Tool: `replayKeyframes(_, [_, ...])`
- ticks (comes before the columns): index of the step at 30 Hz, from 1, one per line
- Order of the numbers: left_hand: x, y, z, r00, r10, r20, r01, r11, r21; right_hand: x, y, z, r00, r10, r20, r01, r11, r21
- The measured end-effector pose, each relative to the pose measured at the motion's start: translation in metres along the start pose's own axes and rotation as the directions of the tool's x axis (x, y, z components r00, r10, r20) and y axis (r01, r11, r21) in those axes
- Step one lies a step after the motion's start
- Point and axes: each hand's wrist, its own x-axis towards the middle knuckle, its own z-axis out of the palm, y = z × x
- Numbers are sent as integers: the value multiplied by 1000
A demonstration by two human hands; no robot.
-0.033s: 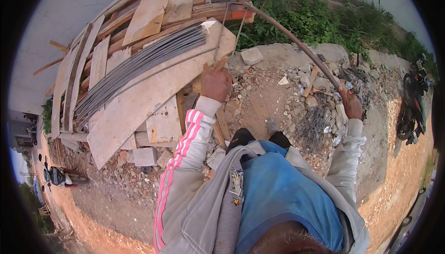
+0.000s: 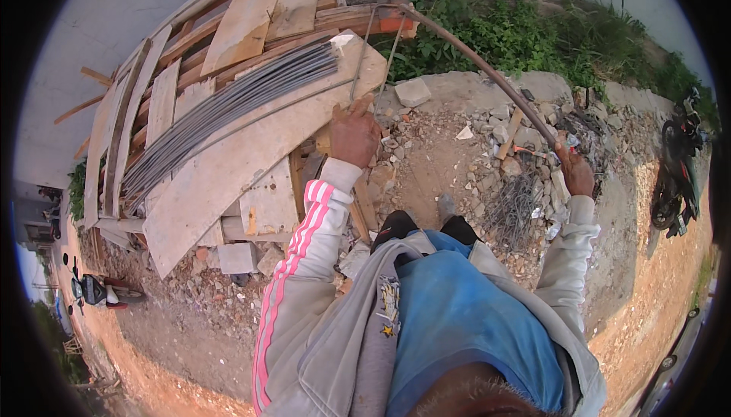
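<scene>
My right hand (image 2: 576, 172) is closed around the lower end of a long rusty metal pipe (image 2: 487, 65). The pipe slants up and left to the edge of a wooden bench, where it meets a bent steel rod (image 2: 394, 53) beside an orange-red block (image 2: 394, 23). Three sides of a narrow rectangle show in the rod. At the rod's near end, my left hand (image 2: 355, 137) is closed on it, by the corner of a pale plywood board (image 2: 221, 188); part of the grip is hidden. A bundle of thin grey steel rods (image 2: 244, 97) lies on that board.
Wooden planks (image 2: 161, 101) and plywood pieces (image 2: 245, 21) form the bench. Rubble (image 2: 476, 166) and a tangle of wire (image 2: 518, 205) lie on the ground near my feet. Green plants (image 2: 495, 25) grow behind. Motorcycles (image 2: 678, 166) stand at the right and far left.
</scene>
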Motion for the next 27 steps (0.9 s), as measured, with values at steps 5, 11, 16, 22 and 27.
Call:
replayKeyframes(5, [3,1,-8,1000,-14,13,14,1000,-8,-17,-23,-13,994,84,70,-88,995,45])
replayKeyframes(11, [2,0,-18,999,-35,15,36,998,-56,-9,-26,-24,996,63,62,-66,997,49])
replayKeyframes(16, [4,7,-16,998,-38,55,44,993,-113,33,4,-23,964,-82,254,34,982,187])
replayKeyframes(22, [20,-52,-18,948,-216,-233,187,972,-141,81,-51,12,948,-319,9,305,914,266])
replayKeyframes(27, [19,-124,-11,954,-297,-38,299,949,98,82,-84,-1,965,-225,138,180,943,280])
